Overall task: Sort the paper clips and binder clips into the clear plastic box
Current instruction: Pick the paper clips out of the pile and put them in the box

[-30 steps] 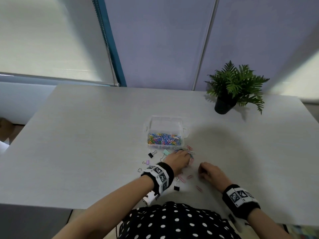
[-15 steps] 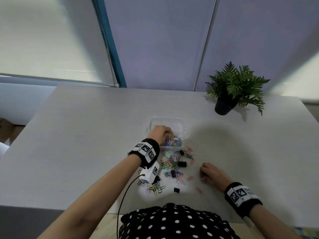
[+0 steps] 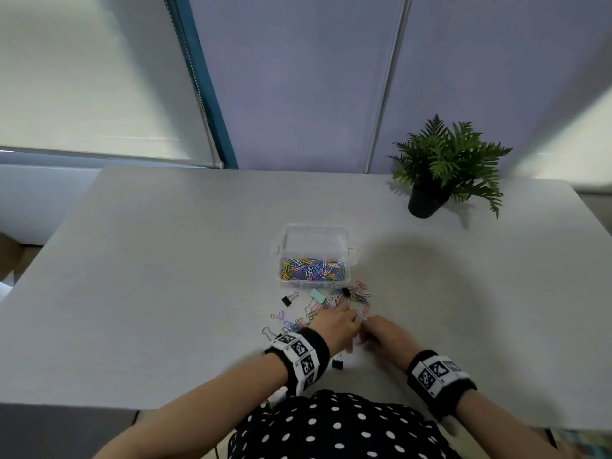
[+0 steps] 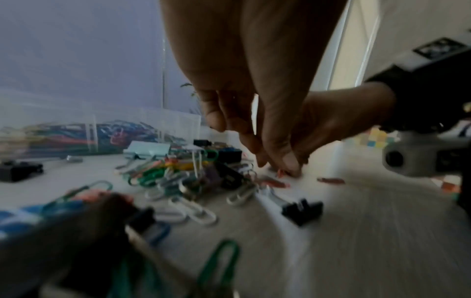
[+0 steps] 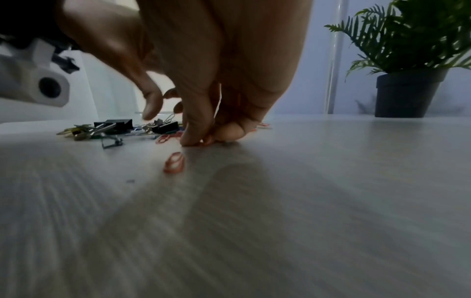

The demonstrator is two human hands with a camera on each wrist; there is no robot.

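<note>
I am bringing my left hand [image 3: 334, 326] back from the clear plastic box [image 3: 314, 256] to the loose clips [image 3: 331, 301] in front of it, fingers hanging loosely curled and holding nothing; one load is delivered; my right hand [image 3: 385, 336] is pinching a red paper clip [image 5: 203, 142] against the table [image 3: 165, 276].

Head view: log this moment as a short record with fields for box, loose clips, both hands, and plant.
box: clear box mid-table; near compartment full of coloured paper clips, far compartment looks empty
loose clips: pile on the table just in front of the box, paper and binder clips mixed
left hand: left hand down at the pile's near edge; hold unclear
right hand: right hand beside it, fingertips pinching at a red clip on the table
plant: potted fern at far right, clear of the work
</note>
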